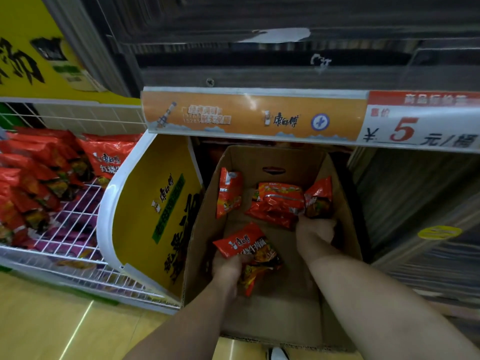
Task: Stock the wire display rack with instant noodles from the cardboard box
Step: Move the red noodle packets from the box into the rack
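An open cardboard box (205,229) stands on the floor with both my arms reaching into it. My left hand (227,266) grips red instant noodle packets (244,242) near the box's front left. My right hand (314,229) holds packets at the back right: a dark red one (320,198) and a stack of red ones (278,203). Another red packet (230,190) leans against the box's left wall. The white wire display rack (78,224) lies to the left, with several red noodle packets (39,178) piled at its far left side.
A yellow side panel (155,209) of the rack stands between the rack and the box. Above the box juts a shelf edge with an orange strip and a price tag (420,126). Grey shutters rise on the right. My white shoe (279,354) shows below the box.
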The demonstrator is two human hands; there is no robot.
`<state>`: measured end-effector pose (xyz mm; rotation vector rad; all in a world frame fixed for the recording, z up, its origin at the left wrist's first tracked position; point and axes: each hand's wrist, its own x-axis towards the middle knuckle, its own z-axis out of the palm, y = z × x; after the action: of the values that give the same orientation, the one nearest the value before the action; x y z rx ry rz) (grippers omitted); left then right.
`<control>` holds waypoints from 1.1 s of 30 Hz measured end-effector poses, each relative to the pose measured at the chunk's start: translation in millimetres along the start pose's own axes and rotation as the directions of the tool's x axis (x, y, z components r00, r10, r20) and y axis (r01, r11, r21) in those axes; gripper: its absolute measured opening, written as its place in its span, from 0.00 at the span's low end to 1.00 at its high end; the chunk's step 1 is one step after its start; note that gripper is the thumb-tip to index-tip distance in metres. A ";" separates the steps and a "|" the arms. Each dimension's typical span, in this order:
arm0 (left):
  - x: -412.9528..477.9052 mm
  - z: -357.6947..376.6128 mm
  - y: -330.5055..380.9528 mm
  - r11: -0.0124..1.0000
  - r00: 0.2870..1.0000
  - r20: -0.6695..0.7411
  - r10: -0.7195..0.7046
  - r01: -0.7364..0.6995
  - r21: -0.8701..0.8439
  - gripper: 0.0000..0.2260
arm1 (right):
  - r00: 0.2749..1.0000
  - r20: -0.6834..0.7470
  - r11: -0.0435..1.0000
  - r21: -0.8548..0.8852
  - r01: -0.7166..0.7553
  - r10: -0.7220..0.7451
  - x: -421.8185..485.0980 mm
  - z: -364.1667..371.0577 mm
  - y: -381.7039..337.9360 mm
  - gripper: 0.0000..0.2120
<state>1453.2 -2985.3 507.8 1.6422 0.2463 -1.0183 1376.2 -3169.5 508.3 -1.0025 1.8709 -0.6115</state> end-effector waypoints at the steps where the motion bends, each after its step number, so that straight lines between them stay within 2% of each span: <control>1: 0.0 -0.3 1.4 1.000 1.000 0.005 -0.004 0.004 -0.003 0.24 | 1.000 0.001 1.000 -0.004 0.018 -0.018 2.7 2.4 1.3 0.40; 9: 0.3 3.3 2.3 0.995 0.995 0.002 -0.101 0.101 -0.003 0.27 | 1.000 -0.015 1.000 -0.021 -0.010 0.009 -1.4 19.2 10.2 0.33; 14: -2.2 0.5 4.3 0.989 0.988 0.023 -0.150 0.150 0.012 0.26 | 0.999 -0.019 0.999 -0.034 0.026 -0.027 1.3 13.2 18.5 0.15; 17: -8.0 1.5 6.3 0.992 0.990 0.054 -0.129 0.129 0.019 0.27 | 0.994 -0.071 0.995 0.044 0.092 -0.088 -8.5 2.0 19.5 0.15; 21: -15.3 2.0 11.5 0.999 0.995 0.090 -0.036 0.038 -0.011 0.28 | 0.991 -0.059 0.973 0.190 0.128 -0.119 -35.1 -28.2 8.8 0.19; 24: -25.8 0.8 20.6 0.999 0.990 0.138 0.026 -0.019 -0.051 0.27 | 0.985 -0.078 0.927 0.334 0.170 -0.152 -56.9 -52.2 -2.3 0.22; 26: -35.1 -1.5 27.0 0.995 0.981 0.182 0.069 -0.054 -0.088 0.23 | 0.990 -0.074 0.875 0.463 0.141 -0.121 -70.1 -66.0 -6.9 0.23; 29: -51.7 -4.7 33.9 0.986 0.965 0.221 0.141 -0.117 -0.119 0.19 | 0.999 0.044 0.772 0.636 -0.006 -0.028 -91.3 -87.3 -4.6 0.22; 31: -64.6 -8.2 37.3 0.981 0.959 0.222 0.174 -0.151 -0.118 0.20 | 0.980 0.194 0.696 0.710 -0.106 -0.048 -108.9 -104.1 1.9 0.18; 33: -76.8 -13.7 41.8 0.977 0.952 0.239 0.194 -0.166 -0.132 0.18 | 0.945 0.313 0.670 0.722 -0.172 -0.095 -127.3 -118.1 9.9 0.15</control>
<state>1439.9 -2961.7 592.0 1.3924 -0.0172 -1.0408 1302.2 -3056.5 617.9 -0.4603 1.1465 -1.0097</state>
